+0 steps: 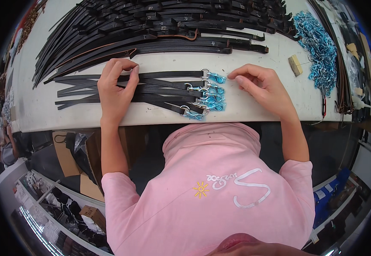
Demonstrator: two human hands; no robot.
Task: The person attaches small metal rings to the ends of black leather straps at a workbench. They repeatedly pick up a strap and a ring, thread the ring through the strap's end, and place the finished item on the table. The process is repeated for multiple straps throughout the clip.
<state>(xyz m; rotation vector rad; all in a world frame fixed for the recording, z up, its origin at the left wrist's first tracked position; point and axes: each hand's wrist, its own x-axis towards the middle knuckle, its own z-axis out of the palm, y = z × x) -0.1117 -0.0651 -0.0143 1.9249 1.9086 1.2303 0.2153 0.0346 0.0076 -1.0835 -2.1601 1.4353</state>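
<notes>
black straps (pixel 164 91) lie on the table (pixel 245 109), blue-wrapped clasps (pixel 214 77) at right: i would square them, uncrossed, clasps level. left hand (pixel 116 87) curls loosely over the straps, hold unclear to me; right hand (pixel 263 85), half-closed, appears empty beside the clasps.

Pink shirt (pixel 185 213), 2 short sleeves (pixel 296 179), white script lettering (pixel 253 185), 1 yellow sun emblem (pixel 201 189)

Black straps (pixel 156 91) flat on table (pixel 245 112), overlapping, roughly left-right; silver snap hooks (pixel 216 77) at right ends, blue film (pixel 216 106) around.
</notes>
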